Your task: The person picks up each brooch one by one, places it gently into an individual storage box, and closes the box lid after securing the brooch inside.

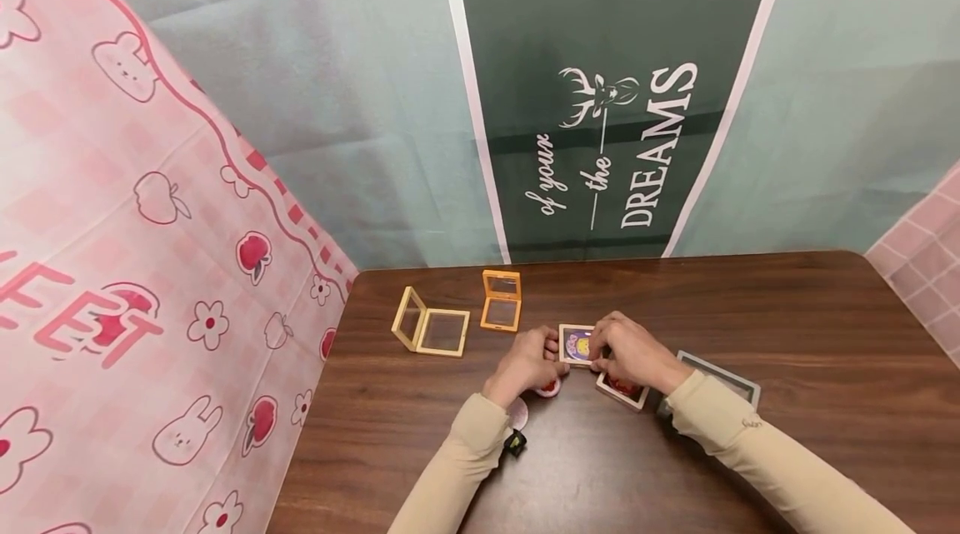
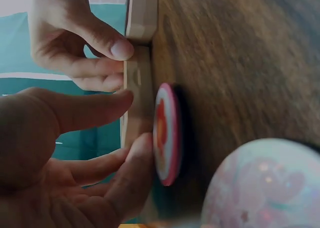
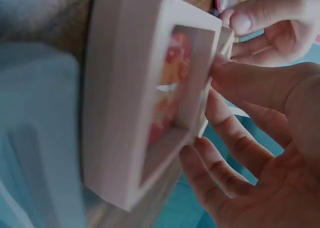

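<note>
A pale square display frame (image 1: pixel 567 363) with a purple and yellow round badge (image 1: pixel 577 344) inside lies flat between both hands. My left hand (image 1: pixel 527 363) holds its left side, thumb at the near edge and fingers at the side. The right hand (image 1: pixel 633 355) grips its right side, with the thumb along the near edge. Just below the right hand is a second pale frame (image 3: pixel 122 88) holding a red badge (image 3: pixel 172 88). Close under the left hand lies a round pink-rimmed badge (image 2: pixel 167 133). A shiny pinkish badge (image 2: pixel 270 188) is nearer the left wrist.
At the left back stand a yellow frame (image 1: pixel 442 331) and an orange frame (image 1: pixel 501 314), both hinged open with raised lids. A grey frame (image 1: pixel 723 380) lies right of the right wrist, partly hidden by the sleeve. The wooden table (image 1: pixel 810 309) meets a hanging cloth at the back.
</note>
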### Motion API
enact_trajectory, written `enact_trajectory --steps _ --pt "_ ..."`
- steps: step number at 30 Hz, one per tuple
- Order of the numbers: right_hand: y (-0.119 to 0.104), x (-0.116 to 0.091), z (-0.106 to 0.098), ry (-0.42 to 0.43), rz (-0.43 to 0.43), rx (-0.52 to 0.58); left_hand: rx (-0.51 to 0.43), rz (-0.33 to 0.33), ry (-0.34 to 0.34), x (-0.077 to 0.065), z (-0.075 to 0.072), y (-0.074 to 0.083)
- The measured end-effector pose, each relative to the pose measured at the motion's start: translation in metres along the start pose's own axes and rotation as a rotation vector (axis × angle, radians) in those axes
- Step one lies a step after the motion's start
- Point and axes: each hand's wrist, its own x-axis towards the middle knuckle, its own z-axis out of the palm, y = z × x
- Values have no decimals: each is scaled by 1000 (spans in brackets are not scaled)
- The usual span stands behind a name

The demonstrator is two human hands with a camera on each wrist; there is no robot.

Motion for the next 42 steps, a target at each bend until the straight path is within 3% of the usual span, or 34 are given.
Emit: enact_trajectory --steps 9,15,22,28,33,42 --pt "-1 17 -12 5 11 96 218 122 71 -21 -5 -4" --pt "-4 41 -8 38 14 144 330 115 89 -32 -7 -6" --pt "-4 74 2 41 24 246 330 121 109 -38 -7 -14" --pt "-9 103 10 5 118 327 301 89 114 -43 -8 -14" --pt "-12 126 19 -40 174 329 311 55 120 -40 -8 -17" --pt "-10 146 26 -36 140 292 269 49 94 -37 -8 -17"
